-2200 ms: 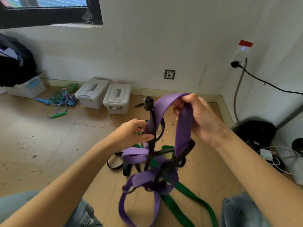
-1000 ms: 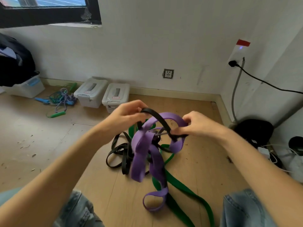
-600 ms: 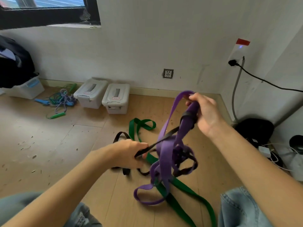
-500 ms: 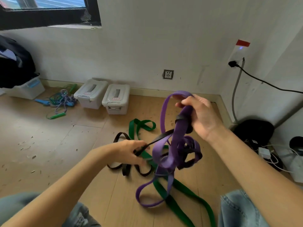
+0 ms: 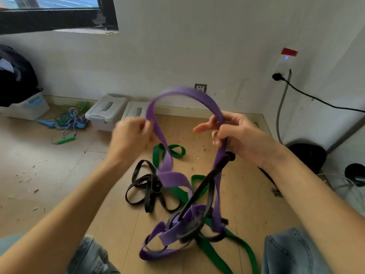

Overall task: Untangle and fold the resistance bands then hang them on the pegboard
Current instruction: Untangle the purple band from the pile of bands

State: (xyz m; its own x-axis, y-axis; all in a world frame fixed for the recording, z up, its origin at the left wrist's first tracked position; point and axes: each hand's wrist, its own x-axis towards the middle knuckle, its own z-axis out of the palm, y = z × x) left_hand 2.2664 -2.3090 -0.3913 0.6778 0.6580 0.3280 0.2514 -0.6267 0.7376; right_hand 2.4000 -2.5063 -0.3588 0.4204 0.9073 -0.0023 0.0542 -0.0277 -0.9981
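Observation:
A wide purple resistance band [image 5: 185, 94] arches between my two raised hands. My left hand [image 5: 130, 138], blurred by motion, pinches its left strand. My right hand [image 5: 240, 138] grips its right strand. Below the hands the purple band hangs down twisted, and a thin black band [image 5: 205, 183] runs through its lower loops. A green band [image 5: 212, 252] lies flat on the wooden floor under the tangle. More thin black bands [image 5: 146, 187] lie in a heap on the floor to the left. No pegboard is in view.
Two grey lidded boxes [image 5: 105, 111] stand by the far wall, with tangled jump ropes [image 5: 68, 121] to their left. A black cable [image 5: 316, 98] runs from a wall plug on the right, above a dark round object [image 5: 307, 155]. My knees in jeans [image 5: 294, 252] frame the bottom.
My left hand let go of the black band, rose and took the purple band's left strand. The purple band now spreads into an arch between both hands.

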